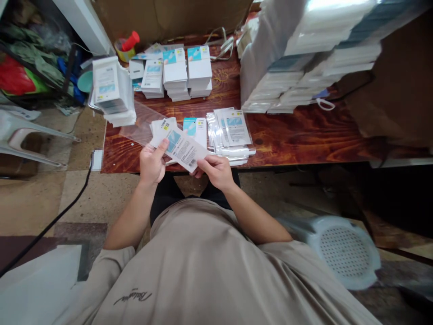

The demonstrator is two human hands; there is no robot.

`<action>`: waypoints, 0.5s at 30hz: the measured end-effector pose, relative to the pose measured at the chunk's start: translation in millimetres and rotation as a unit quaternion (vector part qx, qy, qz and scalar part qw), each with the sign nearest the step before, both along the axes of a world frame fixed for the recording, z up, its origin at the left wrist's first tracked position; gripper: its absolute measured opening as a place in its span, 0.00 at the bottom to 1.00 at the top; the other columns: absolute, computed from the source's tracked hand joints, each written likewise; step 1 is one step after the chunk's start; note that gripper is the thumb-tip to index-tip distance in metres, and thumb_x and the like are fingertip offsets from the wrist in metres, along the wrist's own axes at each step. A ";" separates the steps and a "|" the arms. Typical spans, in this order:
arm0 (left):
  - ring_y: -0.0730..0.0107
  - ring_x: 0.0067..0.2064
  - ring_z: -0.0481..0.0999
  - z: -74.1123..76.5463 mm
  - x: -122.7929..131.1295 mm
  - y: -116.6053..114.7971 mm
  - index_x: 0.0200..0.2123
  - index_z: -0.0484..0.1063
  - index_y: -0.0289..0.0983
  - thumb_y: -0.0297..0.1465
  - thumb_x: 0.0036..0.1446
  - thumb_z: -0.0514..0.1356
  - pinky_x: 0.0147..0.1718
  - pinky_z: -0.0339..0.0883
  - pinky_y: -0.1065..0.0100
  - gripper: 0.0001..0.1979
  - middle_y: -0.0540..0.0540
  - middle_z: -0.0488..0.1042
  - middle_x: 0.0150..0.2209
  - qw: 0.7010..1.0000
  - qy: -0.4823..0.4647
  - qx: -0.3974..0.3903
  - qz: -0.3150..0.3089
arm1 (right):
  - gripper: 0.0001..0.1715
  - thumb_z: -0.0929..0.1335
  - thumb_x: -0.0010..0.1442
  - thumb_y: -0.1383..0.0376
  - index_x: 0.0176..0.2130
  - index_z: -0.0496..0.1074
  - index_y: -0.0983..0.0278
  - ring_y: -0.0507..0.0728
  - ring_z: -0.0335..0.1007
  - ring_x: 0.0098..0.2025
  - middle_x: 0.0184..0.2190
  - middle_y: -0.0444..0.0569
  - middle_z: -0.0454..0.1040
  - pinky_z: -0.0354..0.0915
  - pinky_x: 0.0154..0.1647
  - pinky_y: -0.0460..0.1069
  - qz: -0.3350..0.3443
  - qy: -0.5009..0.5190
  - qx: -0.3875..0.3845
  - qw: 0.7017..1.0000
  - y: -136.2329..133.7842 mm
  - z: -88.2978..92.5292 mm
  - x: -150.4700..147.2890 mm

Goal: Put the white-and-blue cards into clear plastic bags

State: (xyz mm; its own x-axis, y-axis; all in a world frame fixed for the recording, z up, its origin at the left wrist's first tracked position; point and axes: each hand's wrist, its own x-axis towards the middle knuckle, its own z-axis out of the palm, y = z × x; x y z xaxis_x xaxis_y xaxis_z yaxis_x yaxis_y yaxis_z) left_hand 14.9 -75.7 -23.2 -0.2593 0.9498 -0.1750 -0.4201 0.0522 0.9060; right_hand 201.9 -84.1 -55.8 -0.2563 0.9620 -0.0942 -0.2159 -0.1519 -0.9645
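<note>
Both hands hold a white printed card [181, 146] with a blue patch and a barcode, just over the near edge of a wooden table [297, 135]. My left hand [153, 162] grips its left end with the thumb on top. My right hand [214, 170] pinches its lower right corner. Under the card lie more white cards [195, 126] and a clear plastic sleeve [142, 124]. To the right sits a pile of cards sealed in clear sleeves [232, 131].
Stacks of white cards [187, 72] stand at the table's back, a bagged bundle [110, 88] at the left edge, and tall piles of packs [304, 54] at the right. A grey plastic stool [341, 253] lies on the floor to my right; a black cable [61, 212] runs left.
</note>
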 end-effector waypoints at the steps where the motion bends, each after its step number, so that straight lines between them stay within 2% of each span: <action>1: 0.61 0.39 0.86 1.4 -2.6 -5.1 0.42 0.81 0.37 0.41 0.46 0.78 0.36 0.81 0.65 0.22 0.44 0.86 0.42 1.000 0.007 -0.004 -0.023 | 0.27 0.78 0.52 0.43 0.30 0.78 0.63 0.52 0.72 0.22 0.23 0.44 0.76 0.70 0.22 0.47 0.022 0.001 0.018 1.000 0.2 -3.0 1.8; 3: 0.59 0.38 0.86 2.7 -5.1 -17.2 0.43 0.82 0.36 0.41 0.48 0.77 0.34 0.81 0.65 0.21 0.42 0.86 0.42 0.994 0.032 -0.029 -0.097 | 0.29 0.83 0.43 0.46 0.33 0.77 0.62 0.52 0.73 0.27 0.27 0.43 0.78 0.70 0.25 0.46 -0.007 0.017 0.059 0.998 -0.8 -6.7 1.8; 5: 0.58 0.36 0.86 2.7 -3.1 -28.7 0.43 0.83 0.36 0.42 0.50 0.76 0.33 0.81 0.63 0.21 0.41 0.86 0.42 0.982 0.060 -0.053 -0.171 | 0.38 0.86 0.35 0.48 0.41 0.75 0.60 0.54 0.76 0.35 0.37 0.45 0.80 0.74 0.30 0.47 -0.057 0.038 0.086 0.994 -4.7 -5.4 -2.5; 7: 0.58 0.35 0.85 2.5 0.8 -34.6 0.44 0.82 0.35 0.44 0.51 0.75 0.33 0.81 0.62 0.22 0.41 0.85 0.41 0.969 0.093 -0.069 -0.217 | 0.42 0.85 0.40 0.48 0.50 0.73 0.58 0.56 0.77 0.40 0.43 0.48 0.80 0.76 0.34 0.49 -0.068 0.036 0.093 0.993 -9.3 -0.5 -5.7; 9: 0.58 0.34 0.84 2.3 2.3 -31.3 0.45 0.81 0.35 0.49 0.53 0.73 0.33 0.80 0.61 0.25 0.40 0.85 0.39 0.957 0.148 -0.081 -0.234 | 0.37 0.80 0.52 0.47 0.55 0.71 0.57 0.56 0.77 0.38 0.42 0.48 0.78 0.76 0.35 0.50 -0.088 0.005 0.100 0.991 -8.9 3.2 -0.9; 10: 0.58 0.34 0.84 1.9 1.0 -26.1 0.44 0.81 0.35 0.51 0.54 0.71 0.33 0.79 0.60 0.26 0.40 0.84 0.38 0.952 0.197 -0.084 -0.219 | 0.33 0.78 0.57 0.48 0.56 0.71 0.57 0.55 0.76 0.36 0.40 0.47 0.77 0.76 0.35 0.50 -0.120 -0.020 0.108 0.987 -5.2 2.9 5.9; 12: 0.56 0.37 0.83 -0.9 -6.5 -10.0 0.44 0.79 0.36 0.52 0.57 0.67 0.39 0.78 0.58 0.25 0.40 0.82 0.37 0.926 0.346 -0.080 -0.127 | 0.28 0.75 0.61 0.49 0.55 0.71 0.58 0.54 0.73 0.32 0.37 0.46 0.75 0.74 0.33 0.50 -0.224 -0.082 0.133 0.962 9.5 -3.7 27.1; 13: 0.55 0.42 0.83 -3.5 -12.2 -0.4 0.45 0.78 0.37 0.50 0.59 0.67 0.45 0.76 0.57 0.23 0.39 0.82 0.40 0.894 0.438 -0.076 -0.053 | 0.27 0.74 0.62 0.49 0.55 0.70 0.58 0.54 0.72 0.31 0.36 0.46 0.74 0.73 0.33 0.51 -0.279 -0.117 0.145 0.942 19.4 -9.7 40.1; 14: 0.52 0.48 0.81 -6.8 -18.7 9.6 0.47 0.77 0.37 0.48 0.58 0.68 0.52 0.73 0.54 0.22 0.38 0.81 0.43 0.845 0.527 -0.085 0.010 | 0.27 0.72 0.63 0.50 0.55 0.69 0.60 0.54 0.72 0.31 0.36 0.46 0.73 0.73 0.33 0.51 -0.323 -0.153 0.152 0.921 29.7 -16.7 53.2; 15: 0.48 0.53 0.79 -10.5 -25.5 19.2 0.48 0.75 0.37 0.45 0.56 0.70 0.57 0.70 0.51 0.23 0.36 0.80 0.47 0.796 0.595 -0.108 0.036 | 0.27 0.71 0.63 0.51 0.56 0.69 0.62 0.55 0.72 0.32 0.36 0.48 0.73 0.73 0.35 0.53 -0.348 -0.197 0.151 0.904 39.2 -24.0 65.5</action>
State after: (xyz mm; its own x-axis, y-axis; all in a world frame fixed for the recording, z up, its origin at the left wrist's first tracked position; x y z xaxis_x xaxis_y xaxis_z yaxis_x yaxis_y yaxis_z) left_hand -10.6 -56.5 -33.7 -0.4162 0.9059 0.0785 0.7194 0.2753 0.6377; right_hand 267.4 -44.8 -79.7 0.4168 0.8744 0.2485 0.2123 0.1722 -0.9619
